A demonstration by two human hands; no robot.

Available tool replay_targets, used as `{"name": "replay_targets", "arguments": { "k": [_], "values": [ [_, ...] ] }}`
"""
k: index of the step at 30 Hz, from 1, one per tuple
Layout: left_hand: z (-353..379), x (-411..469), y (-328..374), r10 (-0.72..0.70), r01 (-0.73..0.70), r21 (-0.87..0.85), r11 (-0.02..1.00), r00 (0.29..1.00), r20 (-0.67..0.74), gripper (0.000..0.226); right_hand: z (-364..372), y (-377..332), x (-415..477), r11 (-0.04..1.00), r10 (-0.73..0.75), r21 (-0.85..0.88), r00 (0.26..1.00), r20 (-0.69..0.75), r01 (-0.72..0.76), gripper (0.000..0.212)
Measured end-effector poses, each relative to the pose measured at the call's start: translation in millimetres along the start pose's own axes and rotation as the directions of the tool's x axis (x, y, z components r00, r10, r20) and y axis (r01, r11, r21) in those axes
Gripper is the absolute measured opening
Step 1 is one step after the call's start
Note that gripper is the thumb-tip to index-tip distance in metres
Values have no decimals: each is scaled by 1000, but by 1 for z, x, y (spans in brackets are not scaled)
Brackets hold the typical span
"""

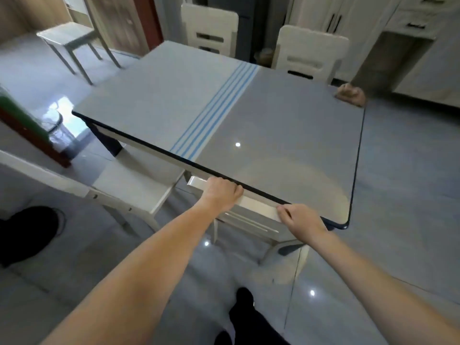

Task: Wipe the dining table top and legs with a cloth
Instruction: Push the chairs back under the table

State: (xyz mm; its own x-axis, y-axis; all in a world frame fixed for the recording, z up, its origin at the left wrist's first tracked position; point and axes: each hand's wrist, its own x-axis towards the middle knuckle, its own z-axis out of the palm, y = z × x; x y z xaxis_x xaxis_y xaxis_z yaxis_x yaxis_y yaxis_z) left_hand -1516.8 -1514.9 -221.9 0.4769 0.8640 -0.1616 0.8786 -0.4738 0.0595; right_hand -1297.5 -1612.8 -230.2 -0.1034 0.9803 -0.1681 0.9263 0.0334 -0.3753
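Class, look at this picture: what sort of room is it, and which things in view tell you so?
Most likely a home dining area: a dining table with white chairs tucked around it, and cabinets along the far wall.

white chairs (308, 53), stool (67, 37), cabinets (423, 46)

Can't see the fingers of the left hand (220, 194), they're curled under the surface (273, 125) edge. The chair (251, 220) tucked underneath is mostly hidden. The brownish lump (351, 94) at the far corner is too blurry to call. Both far chairs (308, 53) have their seats hidden behind the surface.
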Motion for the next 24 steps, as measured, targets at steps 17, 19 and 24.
{"name": "replay_targets", "arguments": {
  "k": [17, 19, 24],
  "values": [
    [141, -285, -8, -750, 532, -838, -119, 505, 427, 11, 125, -68, -6, 836, -206, 548, 919, 337, -13, 20],
    [168, -324, 5, -789, 520, -796, -309, 327, 520, 33, 137, -79, 2, 786, -97, 566, 854, 512, -250, 18],
    [204, -408, 58, -693, 328, -653, -682, -4, 721, 31, 168, -114, 24, 785, -38, 480, 744, 668, -391, 20]
  ]
}}
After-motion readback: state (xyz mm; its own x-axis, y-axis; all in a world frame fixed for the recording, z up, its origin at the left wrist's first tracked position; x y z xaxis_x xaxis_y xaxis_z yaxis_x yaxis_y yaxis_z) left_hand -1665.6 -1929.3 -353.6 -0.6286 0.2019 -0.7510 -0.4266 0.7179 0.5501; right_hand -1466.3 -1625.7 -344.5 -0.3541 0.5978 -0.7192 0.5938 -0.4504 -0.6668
